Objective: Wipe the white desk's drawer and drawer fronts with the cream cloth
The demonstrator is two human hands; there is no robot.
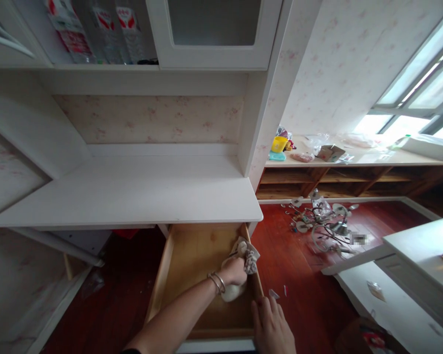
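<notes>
A room in a home: floral wallpaper (347, 59), a white built-in desk (133, 191) with a glass-door cabinet (214, 29) above it, a red wood floor (302, 285), a window (424, 83) over a long sill shelf (358, 158) strewn with household clutter.

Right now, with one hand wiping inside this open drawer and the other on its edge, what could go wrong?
1. The right hand rests on the side wall of the drawer; if the drawer slides in, its fingers could get pinched under the desktop.
2. The left hand presses the cloth into the far corner, so knuckles or the bracelets might scrape the wood.
3. The chandelier lying on the floor nearby is a trip hazard when stepping back.
</notes>
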